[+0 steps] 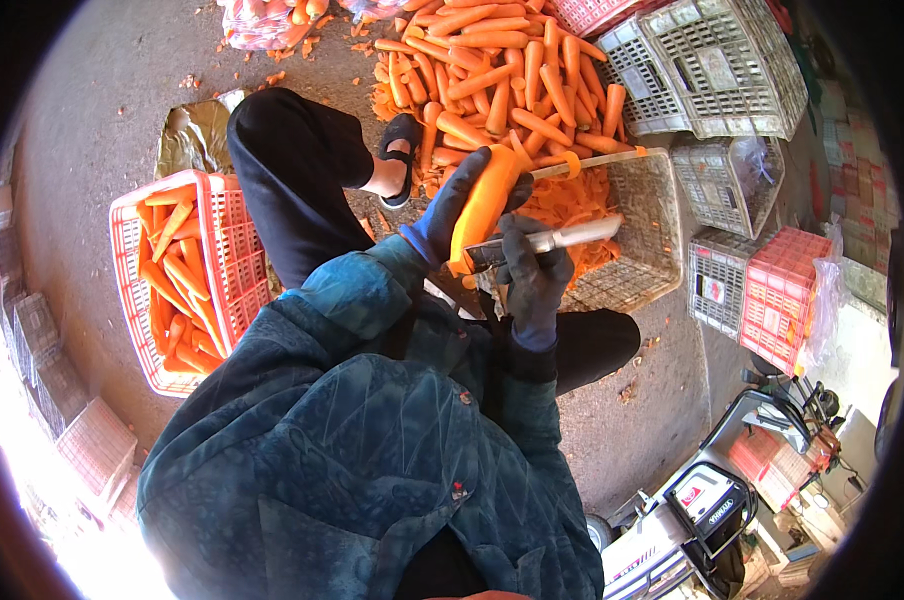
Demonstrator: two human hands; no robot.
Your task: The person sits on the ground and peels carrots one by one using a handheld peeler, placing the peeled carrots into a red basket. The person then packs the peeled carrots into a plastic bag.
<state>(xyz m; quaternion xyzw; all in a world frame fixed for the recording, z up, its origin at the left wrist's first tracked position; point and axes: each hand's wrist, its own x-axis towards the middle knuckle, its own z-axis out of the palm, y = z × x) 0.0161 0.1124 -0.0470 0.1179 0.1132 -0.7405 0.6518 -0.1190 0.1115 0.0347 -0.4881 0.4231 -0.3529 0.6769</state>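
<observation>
My left hand (pixel 450 212), in a dark blue-grey glove, is wrapped round a thick orange carrot (pixel 486 203), held at a slant in front of me. My right hand (pixel 535 283), gloved the same way, grips a peeler (pixel 584 234) with a pale handle. The dark metal blade of the peeler lies at the carrot's lower end; whether it is cutting cannot be made out. Just beyond my hands stands a dirty pale plastic crate (pixel 662 225) with a mass of orange peelings (pixel 584 200) in it. Some peel hangs over its rim.
Beyond the crate lies a large heap of carrots (pixel 507 80) on the floor. A red plastic crate (pixel 242 265) of carrots stands to my left. Stacked grey crates (pixel 717 65) and a red crate (pixel 784 290) line the right side. A machine (pixel 672 515) stands at lower right.
</observation>
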